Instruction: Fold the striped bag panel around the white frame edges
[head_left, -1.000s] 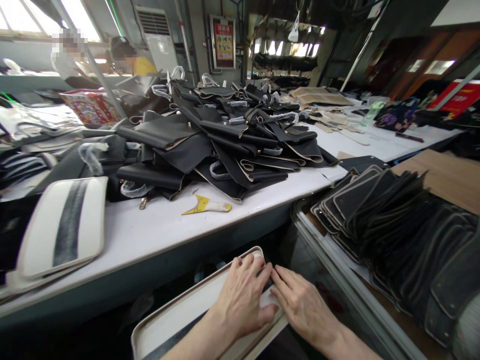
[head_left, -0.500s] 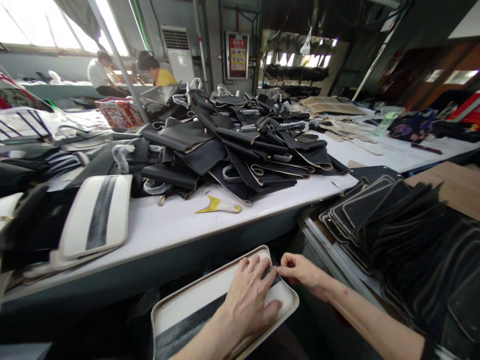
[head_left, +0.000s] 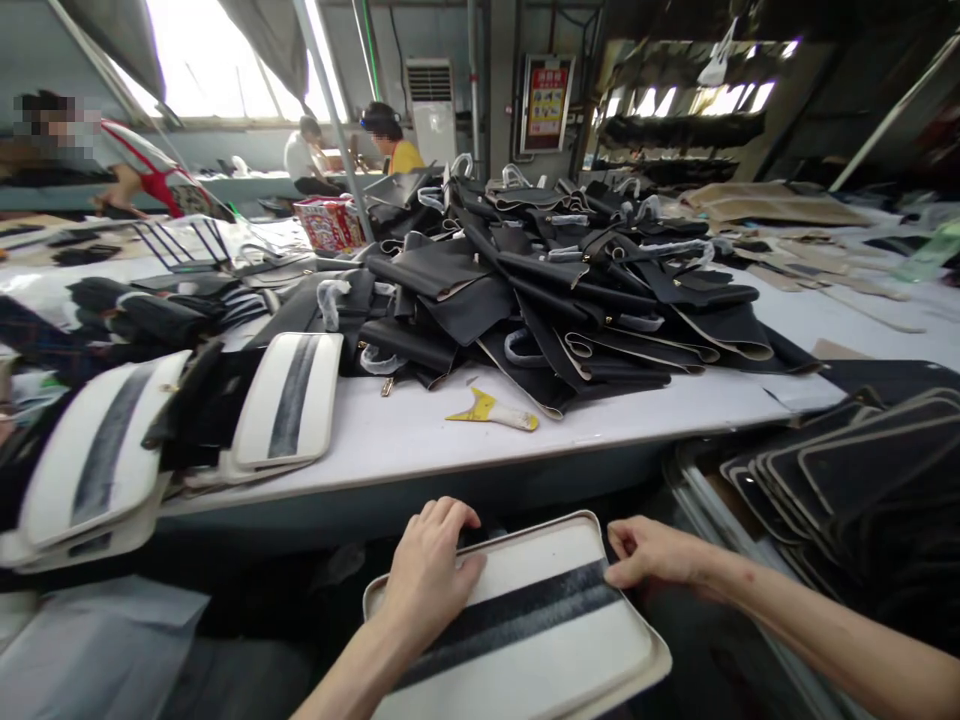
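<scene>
- L hand (head_left: 435, 555) at far rim of the striped panel (head_left: 551, 615), toward its L end; thumb on the white face, fingers bent over by the edge, gap showing btwn thumb & forefinger. Firm grip or just resting? Can't tell.
- R hand (head_left: 649, 552) at the R end: fingers curled, thumb & forefinger pinched on the edge, right where the dark stripe (head_left: 525, 610) runs out.
- Hands well apart, then, one per side of the corner.
- Panel itself: low, btwn the hands, in front of the table (head_left: 420, 430), tilted; white w/ pale raised rim, bottom cut off by the frame.
- Up on the table, L side: two more striped pcs, one nearer the middle (head_left: 289, 400), one far L (head_left: 105, 450), black material btwn them.
- Center: big heap of black pcs (head_left: 555, 290), some w/ plastic-wrapped handles.
- Just in front of heap: yellow-and-white pc (head_left: 491, 410), pointed at one end; small gold-colored fitting (head_left: 387, 386) to its L.
- R side: stack of dark panels (head_left: 877, 470), pale edges, overlapping.
- Bkgd: co-worker in yellow (head_left: 406, 156), another in white (head_left: 304, 160), third far L (head_left: 142, 165) in red & white.
</scene>
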